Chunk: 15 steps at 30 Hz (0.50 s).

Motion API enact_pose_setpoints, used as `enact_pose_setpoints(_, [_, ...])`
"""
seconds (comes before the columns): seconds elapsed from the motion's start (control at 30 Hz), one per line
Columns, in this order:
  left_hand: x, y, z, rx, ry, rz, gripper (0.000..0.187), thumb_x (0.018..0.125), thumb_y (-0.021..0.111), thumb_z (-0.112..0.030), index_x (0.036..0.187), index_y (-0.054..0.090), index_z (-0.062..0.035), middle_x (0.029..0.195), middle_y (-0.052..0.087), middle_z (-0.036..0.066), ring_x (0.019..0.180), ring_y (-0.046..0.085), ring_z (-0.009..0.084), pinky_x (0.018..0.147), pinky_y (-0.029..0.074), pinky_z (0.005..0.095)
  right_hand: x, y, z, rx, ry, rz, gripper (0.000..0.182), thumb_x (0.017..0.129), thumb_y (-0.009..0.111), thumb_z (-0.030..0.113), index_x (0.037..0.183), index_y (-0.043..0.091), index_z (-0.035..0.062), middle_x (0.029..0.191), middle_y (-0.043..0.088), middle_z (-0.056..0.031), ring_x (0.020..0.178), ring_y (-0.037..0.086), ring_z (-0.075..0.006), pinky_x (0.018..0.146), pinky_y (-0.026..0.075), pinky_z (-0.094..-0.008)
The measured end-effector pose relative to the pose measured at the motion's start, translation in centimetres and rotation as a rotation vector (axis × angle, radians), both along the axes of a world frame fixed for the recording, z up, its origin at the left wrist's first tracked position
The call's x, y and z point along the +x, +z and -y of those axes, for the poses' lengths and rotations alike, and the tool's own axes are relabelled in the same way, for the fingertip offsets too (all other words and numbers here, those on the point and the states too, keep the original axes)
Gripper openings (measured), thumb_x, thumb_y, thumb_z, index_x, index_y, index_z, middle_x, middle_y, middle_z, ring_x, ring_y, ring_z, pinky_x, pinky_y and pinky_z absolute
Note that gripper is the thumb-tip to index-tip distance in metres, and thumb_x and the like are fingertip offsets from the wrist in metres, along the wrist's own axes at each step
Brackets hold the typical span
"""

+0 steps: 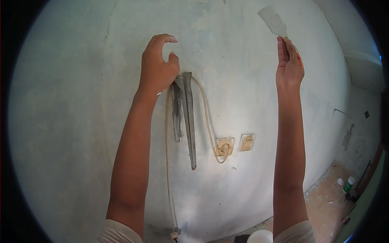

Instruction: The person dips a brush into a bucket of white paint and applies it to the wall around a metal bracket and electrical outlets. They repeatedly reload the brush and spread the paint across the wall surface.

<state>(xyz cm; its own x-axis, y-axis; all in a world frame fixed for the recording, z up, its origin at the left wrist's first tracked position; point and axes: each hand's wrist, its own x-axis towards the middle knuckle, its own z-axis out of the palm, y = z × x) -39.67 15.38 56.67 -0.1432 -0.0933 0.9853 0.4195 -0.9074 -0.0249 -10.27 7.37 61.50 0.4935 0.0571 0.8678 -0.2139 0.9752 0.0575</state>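
My right hand (290, 67) is raised at the upper right, closed around the handle of a putty knife (274, 21). Its broad, whitish blade points up and to the left in front of the wall. My left hand (160, 65) is lifted at the upper middle, thumb and forefinger curved apart with nothing between them. White smears show on its fingertips and near the wrist. Just below it, a grey metal bracket (188, 117) is fixed to the pale wall (73, 121), and a beige cable (205, 101) is draped over its top.
Low on the wall, the cable's plug sits in a yellowed socket (221, 141), beside a switch plate (247, 142). The other cable end hangs to a connector (174, 235). A round white object (260, 236) shows at the bottom, and a green container (349, 184) stands on the floor at right.
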Motion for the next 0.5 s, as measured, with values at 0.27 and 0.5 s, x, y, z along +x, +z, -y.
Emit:
enact_pose_setpoints(0.27, [-0.4,2.9,-0.9,0.108,0.038,-0.038,0.036,0.081,0.056,0.005,0.115,0.06,-0.0052,0.122,0.063,0.01,0.117,0.06,0.0269,0.104,0.044,0.0408,-2.5,4.6,-0.2,0.099,-0.145,0.199,0.035,0.097,0.061,0.002,0.125,0.054,-0.0169,0.119,0.063,-0.0217,0.112,0.066,-0.0301,0.107,0.053,-0.0341])
enact_pose_setpoints(0.5, [-1.1,7.0,-3.6,0.301,0.178,0.079,0.034,0.082,0.054,0.002,0.116,0.057,-0.0026,0.131,0.057,0.015,0.121,0.056,0.0333,0.104,0.043,0.0425,-6.2,11.8,1.4,0.206,-0.905,0.328,0.02,0.094,0.068,0.009,0.109,0.072,-0.0041,0.104,0.073,-0.0134,0.096,0.068,-0.0207,0.087,0.056,-0.0293])
